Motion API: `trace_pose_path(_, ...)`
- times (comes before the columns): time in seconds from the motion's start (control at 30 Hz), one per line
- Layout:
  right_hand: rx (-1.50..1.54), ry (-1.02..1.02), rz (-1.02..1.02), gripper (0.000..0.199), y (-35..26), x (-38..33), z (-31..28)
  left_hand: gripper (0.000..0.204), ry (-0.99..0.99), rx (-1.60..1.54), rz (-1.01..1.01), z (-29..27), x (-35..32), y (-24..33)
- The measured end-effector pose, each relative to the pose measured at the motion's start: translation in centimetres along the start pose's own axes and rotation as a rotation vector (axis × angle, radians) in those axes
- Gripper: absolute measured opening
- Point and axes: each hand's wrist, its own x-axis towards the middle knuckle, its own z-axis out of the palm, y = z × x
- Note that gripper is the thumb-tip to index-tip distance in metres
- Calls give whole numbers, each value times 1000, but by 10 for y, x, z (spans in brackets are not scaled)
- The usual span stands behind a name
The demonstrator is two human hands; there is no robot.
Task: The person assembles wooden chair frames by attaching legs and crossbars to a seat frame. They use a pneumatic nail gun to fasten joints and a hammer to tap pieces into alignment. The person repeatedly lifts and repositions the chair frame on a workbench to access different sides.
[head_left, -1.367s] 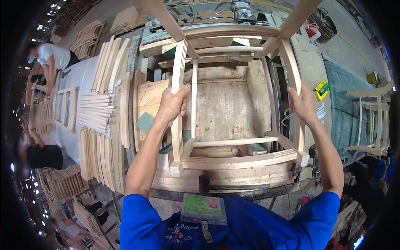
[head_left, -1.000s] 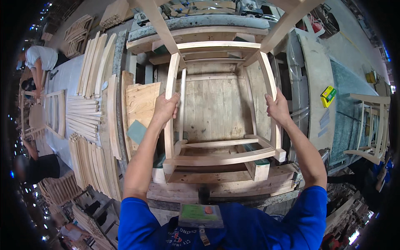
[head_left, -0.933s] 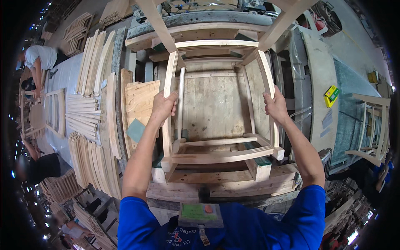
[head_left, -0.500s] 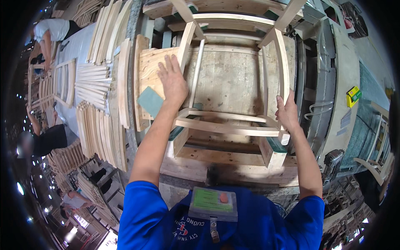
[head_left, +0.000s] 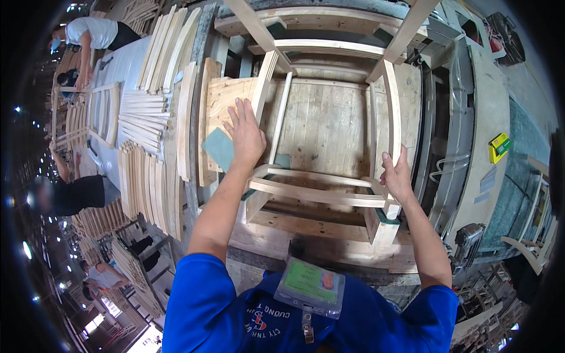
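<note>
A pale wooden chair frame [head_left: 321, 194] lies on a wooden jig in front of me. My left hand [head_left: 246, 134] rests with fingers extended against the frame's left side rail [head_left: 263, 82], beside a plywood board [head_left: 226, 97]. Part of that rail is hidden behind the hand. On the right, my right hand [head_left: 396, 176] grips the right side rail [head_left: 391, 112] near its near corner, thumb on the inner side. A green square pad [head_left: 218, 149] sits just left of my left wrist.
Stacked wooden slats [head_left: 141, 182] line the left table, where co-workers stand. To the right are a metal rail [head_left: 456, 135], a yellow-and-green box [head_left: 499, 147] and a dark metal tool [head_left: 469, 240]. Another chair frame [head_left: 532, 217] stands at far right.
The whole view has shifted, so the bench and chair frame appear lower. Both hands keep about the same places on the frame.
</note>
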Motion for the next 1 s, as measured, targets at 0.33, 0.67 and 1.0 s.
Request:
trace_pose_path(0.33,-147,287,5,79,6,20,13,99,17,11,-135,-6,4,11)
trace_pose_path(0.67,-278,186,-24,57,-8,-84,-59,97,51,183,-170,19,19,-3)
trace_pose_path(1.0,-1097,635,643,48,83,-268,-181,86,45,86,-129,16,47,14)
